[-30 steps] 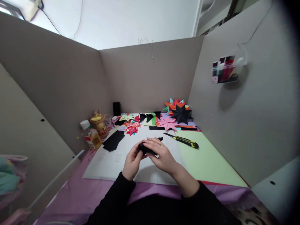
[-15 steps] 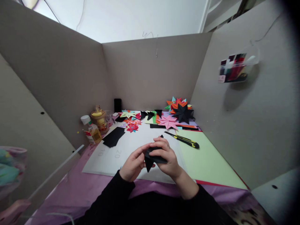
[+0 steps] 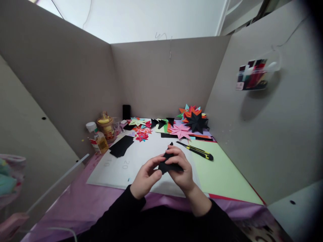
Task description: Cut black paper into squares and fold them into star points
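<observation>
A folded piece of black paper (image 3: 164, 166) is held between both hands above the white sheet (image 3: 101, 174). My left hand (image 3: 146, 177) pinches its left edge, with the thumb in front. My right hand (image 3: 180, 166) wraps its fingers over the right side, and a black point sticks up beyond them. The palm side of the right hand is hidden. Ahead of the hands lie small black folded pieces (image 3: 162, 124), and a stack of black paper (image 3: 122, 146) rests to the left.
A yellow and black cutter (image 3: 202, 154) and scissors lie right of the hands, partly on a green sheet (image 3: 227, 178). Paper stars, pink (image 3: 180, 131) and black (image 3: 196, 122), sit at the back. A bottle (image 3: 101, 141) and a jar (image 3: 106, 129) stand left, near grey partitions.
The black paper has turned in my hands: its downward point no longer shows and a point now rises at the top. My left thumb has come forward onto its edge.
</observation>
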Demonstrator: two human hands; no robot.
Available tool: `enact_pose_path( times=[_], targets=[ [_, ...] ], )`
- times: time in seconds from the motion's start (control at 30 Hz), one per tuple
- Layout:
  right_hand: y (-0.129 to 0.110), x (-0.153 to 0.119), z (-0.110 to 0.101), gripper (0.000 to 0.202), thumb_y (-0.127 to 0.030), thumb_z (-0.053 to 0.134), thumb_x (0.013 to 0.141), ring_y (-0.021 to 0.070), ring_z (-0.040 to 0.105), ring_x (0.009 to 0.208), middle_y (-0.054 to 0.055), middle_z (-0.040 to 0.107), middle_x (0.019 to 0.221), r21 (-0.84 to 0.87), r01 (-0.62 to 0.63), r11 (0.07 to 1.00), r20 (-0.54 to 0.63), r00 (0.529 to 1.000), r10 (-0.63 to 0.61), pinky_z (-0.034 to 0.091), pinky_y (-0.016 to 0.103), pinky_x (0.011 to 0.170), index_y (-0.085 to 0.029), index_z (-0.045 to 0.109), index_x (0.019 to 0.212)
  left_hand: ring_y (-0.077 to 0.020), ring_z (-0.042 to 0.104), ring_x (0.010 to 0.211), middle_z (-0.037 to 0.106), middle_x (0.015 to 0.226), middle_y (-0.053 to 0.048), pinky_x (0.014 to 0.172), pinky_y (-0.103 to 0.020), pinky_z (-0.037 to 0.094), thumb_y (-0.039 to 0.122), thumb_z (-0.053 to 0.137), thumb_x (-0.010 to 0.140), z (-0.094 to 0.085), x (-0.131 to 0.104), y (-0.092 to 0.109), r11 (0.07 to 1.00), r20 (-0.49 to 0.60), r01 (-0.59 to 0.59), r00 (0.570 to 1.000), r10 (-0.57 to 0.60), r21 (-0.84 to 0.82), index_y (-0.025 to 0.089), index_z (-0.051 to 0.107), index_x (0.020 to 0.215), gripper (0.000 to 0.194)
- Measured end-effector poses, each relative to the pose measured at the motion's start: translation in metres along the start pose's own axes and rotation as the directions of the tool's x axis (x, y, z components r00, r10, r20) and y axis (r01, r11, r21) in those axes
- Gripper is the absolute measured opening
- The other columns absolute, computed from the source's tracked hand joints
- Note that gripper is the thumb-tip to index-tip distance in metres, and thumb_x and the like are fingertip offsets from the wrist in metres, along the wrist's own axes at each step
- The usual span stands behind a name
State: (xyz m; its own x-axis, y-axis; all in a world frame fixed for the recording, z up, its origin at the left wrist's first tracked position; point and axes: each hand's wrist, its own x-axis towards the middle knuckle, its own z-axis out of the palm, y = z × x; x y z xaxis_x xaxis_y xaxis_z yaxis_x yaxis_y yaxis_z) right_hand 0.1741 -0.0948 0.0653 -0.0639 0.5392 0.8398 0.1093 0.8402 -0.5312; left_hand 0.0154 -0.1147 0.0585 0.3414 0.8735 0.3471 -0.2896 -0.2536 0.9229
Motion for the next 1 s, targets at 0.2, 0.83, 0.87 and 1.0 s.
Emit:
enact_pose_path(
  times=[0.2,0.83,0.87,1.0],
  targets=[
    [0.0,-0.001,-0.001,0.024,-0.006,0.064,0.076,0.0274,0.046,0.121,0.006,0.056,0.112,0.027,-0.015,1.0,0.024,1.0,0.015,0.04,0.05,0.1,-0.026,0.063,0.09,-0.0255,0.051,0.117,0.054,0.131,-0.009,0.096,-0.036,0.043,0.031,0.062,0.083,0.003,-0.001,0.002,0.992,-0.047,-0.061,0.997,0.067,0.111,0.025,0.059,0.12,0.037],
    [-0.002,-0.005,-0.003,0.05,-0.061,0.052,0.08,0.0362,0.024,0.135,0.009,0.045,0.135,-0.06,0.071,0.996,0.261,0.964,-0.053,0.026,0.058,0.106,-0.026,0.061,0.114,-0.0264,0.062,0.106,0.065,0.119,-0.009,0.091,-0.038,0.049,0.034,0.069,0.077,-0.013,0.0,-0.002,0.999,-0.197,-0.036,0.98,0.042,0.036,0.024,0.066,0.114,0.038],
    [-0.002,-0.006,-0.002,0.049,-0.061,0.051,0.081,0.0359,0.024,0.135,0.009,0.044,0.136,-0.078,0.07,0.995,0.255,0.966,-0.047,0.025,0.058,0.106,-0.026,0.062,0.113,-0.0265,0.063,0.104,0.066,0.117,-0.009,0.091,-0.038,0.05,0.034,0.07,0.077,-0.015,0.0,-0.002,0.998,-0.205,-0.033,0.978,0.042,0.048,0.024,0.067,0.113,0.038],
    [-0.004,-0.008,0.003,0.023,-0.036,0.053,0.086,0.0327,0.022,0.137,0.005,0.037,0.142,-0.181,0.032,0.983,0.178,0.984,0.0,0.024,0.056,0.108,-0.027,0.067,0.102,-0.0278,0.064,0.101,0.07,0.108,-0.01,0.093,-0.04,0.049,0.037,0.071,0.074,-0.018,0.0,-0.004,0.99,-0.276,-0.037,0.958,0.074,0.139,0.019,0.07,0.107,0.037]
  ],
)
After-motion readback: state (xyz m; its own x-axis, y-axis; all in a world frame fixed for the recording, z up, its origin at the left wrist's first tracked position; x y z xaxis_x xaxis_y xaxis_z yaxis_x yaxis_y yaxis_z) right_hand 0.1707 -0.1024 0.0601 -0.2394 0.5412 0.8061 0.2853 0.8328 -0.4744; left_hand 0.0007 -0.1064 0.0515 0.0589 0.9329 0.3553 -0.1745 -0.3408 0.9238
